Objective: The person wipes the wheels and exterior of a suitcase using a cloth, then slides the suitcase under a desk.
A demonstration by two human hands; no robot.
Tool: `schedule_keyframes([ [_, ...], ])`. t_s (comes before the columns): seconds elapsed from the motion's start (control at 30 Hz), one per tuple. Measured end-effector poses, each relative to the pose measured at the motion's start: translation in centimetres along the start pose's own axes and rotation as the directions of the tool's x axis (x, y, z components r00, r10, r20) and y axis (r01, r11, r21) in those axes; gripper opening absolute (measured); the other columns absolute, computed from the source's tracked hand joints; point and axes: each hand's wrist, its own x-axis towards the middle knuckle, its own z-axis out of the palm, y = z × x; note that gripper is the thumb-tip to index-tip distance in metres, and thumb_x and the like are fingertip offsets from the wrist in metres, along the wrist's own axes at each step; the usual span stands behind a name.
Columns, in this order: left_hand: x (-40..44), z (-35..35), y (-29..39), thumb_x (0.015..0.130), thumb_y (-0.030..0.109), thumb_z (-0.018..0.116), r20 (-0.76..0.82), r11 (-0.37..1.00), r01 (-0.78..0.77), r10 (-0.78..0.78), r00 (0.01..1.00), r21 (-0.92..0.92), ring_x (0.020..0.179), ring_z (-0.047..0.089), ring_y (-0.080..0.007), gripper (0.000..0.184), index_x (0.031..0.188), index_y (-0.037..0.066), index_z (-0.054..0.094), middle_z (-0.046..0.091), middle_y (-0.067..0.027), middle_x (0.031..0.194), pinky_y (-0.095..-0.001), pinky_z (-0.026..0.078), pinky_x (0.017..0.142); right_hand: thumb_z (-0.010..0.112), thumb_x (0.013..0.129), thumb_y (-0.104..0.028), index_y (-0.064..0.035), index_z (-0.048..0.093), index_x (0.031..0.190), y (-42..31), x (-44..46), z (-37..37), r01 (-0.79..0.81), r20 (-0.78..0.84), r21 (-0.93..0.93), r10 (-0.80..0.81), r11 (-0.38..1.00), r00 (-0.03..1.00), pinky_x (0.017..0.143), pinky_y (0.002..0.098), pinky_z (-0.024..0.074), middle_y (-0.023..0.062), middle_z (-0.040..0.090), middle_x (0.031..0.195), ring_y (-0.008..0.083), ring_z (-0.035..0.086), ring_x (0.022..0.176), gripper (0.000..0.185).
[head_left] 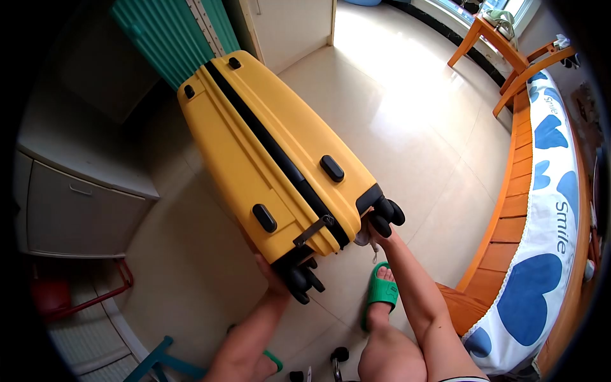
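**Yellow suitcase in both hands, wheel end toward the person**

The pale tiled floor spreads under everything. Along the right side runs a wooden bench, covered in part by a white cloth with blue hearts and the word "Smile". The suitcase lies slantwise across the middle of the view, its far end toward the upper left and its wheel end nearest the person. A ribbed teal case stands just beyond that far end; whether the two touch, I cannot tell. A grey cabinet is at the left, and a pale cabinet at the top. A small wooden stool stands in the upper right.

The left hand has its grip on the near left corner of the suitcase, beside the black wheels. The right hand grasps the near right corner, just under the other wheels. The fingers of both are largely hidden. A green slipper is on the foot below the right hand. Black oval feet dot the suitcase, and a short dark strap crosses its near end.
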Motion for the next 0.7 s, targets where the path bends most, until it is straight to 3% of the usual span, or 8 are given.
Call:
schedule_keyframes([
  [0.07, 2.8, 3.6, 0.9, 0.093, 0.068, 0.038, -0.152, 0.960, -0.079, 0.123, 0.981, 0.269, 0.133, 0.038, -0.0228, 0.085, 0.151, 0.008, 0.023, 0.031, -0.0103, 0.150, -0.0409, 0.038, 0.104, 0.042, 0.097, -0.016, -0.0023, 0.051, 0.123, 3.6, 0.9, 0.3, 0.100, -0.025, -0.079, -0.102, 0.992, 0.994, 0.096, 0.0312, 0.0440, 0.0102, 0.056, 0.115, 0.0195, 0.052, 0.111, 0.031],
  [0.17, 7.5, 9.1, 2.2, 0.095, 0.067, 0.036, -0.315, 0.653, 0.019, 0.339, 0.886, 0.757, 0.139, 0.031, -0.0247, 0.085, 0.153, 0.007, 0.021, 0.027, -0.0113, 0.153, -0.0417, 0.029, 0.111, 0.037, 0.100, -0.022, -0.0017, 0.047, 0.129, 3.3, 0.8, 1.1, 0.151, 0.003, -0.169, -0.153, 0.974, 0.988, 0.104, 0.0355, 0.0394, 0.0120, 0.052, 0.126, 0.0248, 0.047, 0.122, 0.036],
  [0.2, 8.9, 10.4, 2.6, 0.095, 0.066, 0.035, -0.315, 0.581, 0.050, 0.366, 0.876, 0.813, 0.141, 0.029, -0.0253, 0.085, 0.153, 0.007, 0.020, 0.026, -0.0116, 0.155, -0.0419, 0.027, 0.113, 0.036, 0.101, -0.024, -0.0020, 0.046, 0.131, 1.8, 0.5, 2.1, 0.113, -0.057, 0.010, -0.112, 0.994, 0.992, 0.105, 0.0347, 0.0383, 0.0118, 0.051, 0.128, 0.0234, 0.046, 0.123, 0.038],
  [0.37, 12.3, 12.6, 2.8, 0.101, 0.056, 0.036, -0.205, 0.396, 0.058, 0.342, 0.917, 0.917, 0.145, 0.026, -0.0230, 0.074, 0.155, 0.010, 0.018, 0.022, -0.0087, 0.159, -0.0400, 0.023, 0.118, 0.045, 0.101, -0.048, -0.0102, 0.041, 0.141, -6.2, -1.7, 6.1, 0.175, -0.227, 0.521, -0.062, 0.835, 0.972, 0.099, 0.0354, 0.0461, 0.0067, 0.053, 0.134, 0.0188, 0.052, 0.120, 0.055],
  [0.47, 13.6, 13.3, 2.7, 0.102, 0.051, 0.024, -0.055, -0.207, 0.123, 0.309, 0.949, 0.970, 0.146, 0.019, -0.0395, 0.073, 0.152, -0.003, 0.020, 0.021, -0.0260, 0.156, -0.0448, 0.016, 0.118, 0.049, 0.100, -0.038, -0.0097, 0.049, 0.134, -6.2, -1.5, 6.0, 0.141, -0.257, 0.717, 0.070, 0.683, 0.964, 0.095, 0.0351, 0.0498, 0.0064, 0.060, 0.124, 0.0192, 0.059, 0.113, 0.044],
  [0.63, 15.4, 13.7, 0.0, 0.102, 0.048, 0.027, -0.020, -0.508, 0.128, 0.212, 0.977, 0.852, 0.141, 0.024, -0.0478, 0.072, 0.150, -0.006, 0.022, 0.022, -0.0327, 0.152, -0.0565, 0.018, 0.114, 0.036, 0.105, -0.042, -0.0110, 0.044, 0.135, -4.8, -1.9, 6.1, 0.176, -0.320, 0.713, 0.093, 0.679, 0.943, 0.097, 0.0358, 0.0502, 0.0082, 0.057, 0.127, 0.0214, 0.058, 0.115, 0.044],
  [0.67, 15.5, 14.1, -0.7, 0.103, 0.051, 0.022, -0.060, -0.550, 0.159, 0.194, 0.979, 0.820, 0.143, 0.022, -0.0448, 0.074, 0.150, -0.006, 0.023, 0.021, -0.0307, 0.154, -0.0475, 0.017, 0.117, 0.038, 0.104, -0.043, -0.0111, 0.043, 0.137, -2.1, -1.2, 5.5, 0.138, -0.218, 0.840, 0.094, 0.524, 0.971, 0.099, 0.0367, 0.0489, 0.0084, 0.055, 0.130, 0.0223, 0.056, 0.118, 0.046],
  [0.7, 15.8, 14.6, -1.4, 0.103, 0.051, 0.024, -0.084, -0.570, 0.179, 0.188, 0.978, 0.802, 0.142, 0.024, -0.0453, 0.074, 0.150, -0.006, 0.024, 0.022, -0.0305, 0.153, -0.0510, 0.017, 0.116, 0.037, 0.104, -0.042, -0.0117, 0.043, 0.137, 0.2, -0.7, 5.4, 0.200, -0.254, 0.776, 0.006, 0.598, 0.967, 0.100, 0.0363, 0.0483, 0.0076, 0.055, 0.130, 0.0221, 0.056, 0.119, 0.045],
])
